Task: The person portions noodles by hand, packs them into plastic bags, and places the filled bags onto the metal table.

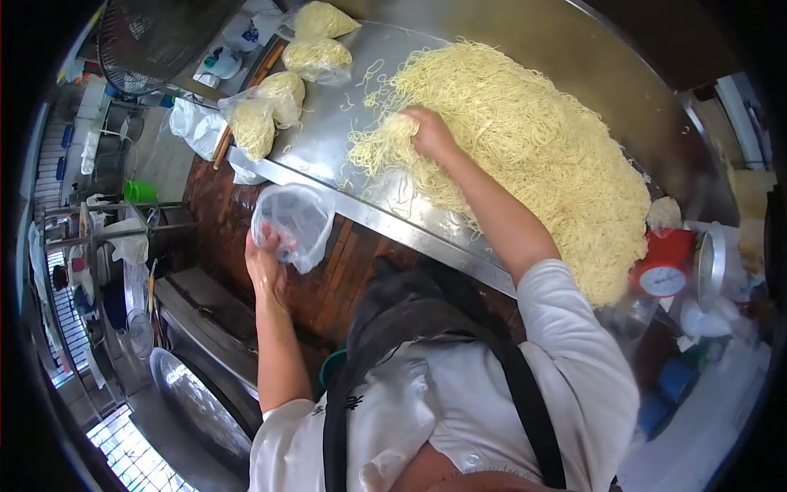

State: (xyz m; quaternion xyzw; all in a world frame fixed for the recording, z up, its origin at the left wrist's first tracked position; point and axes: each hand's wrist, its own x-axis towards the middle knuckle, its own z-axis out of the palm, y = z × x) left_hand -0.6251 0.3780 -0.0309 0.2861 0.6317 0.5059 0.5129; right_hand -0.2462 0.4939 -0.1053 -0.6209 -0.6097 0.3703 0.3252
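Note:
A large heap of pale yellow noodles (pixel 541 156) covers much of the steel table (pixel 328 156). My right hand (pixel 430 134) is closed on a bunch of noodles (pixel 392 138) at the heap's left edge, its fingertips partly hidden among the strands. Off the table's front edge, my left hand (pixel 269 258) holds a clear plastic bag (pixel 297 225) with its mouth spread open. Some of the left fingers show through the thin plastic. No noodles can be seen inside this bag.
Several filled noodle bags (pixel 318 59) stand along the table's left end. A red scale (pixel 662 266) is at the right end of the heap. A fan (pixel 139 41) is at upper left, a large wok (pixel 197 398) at lower left.

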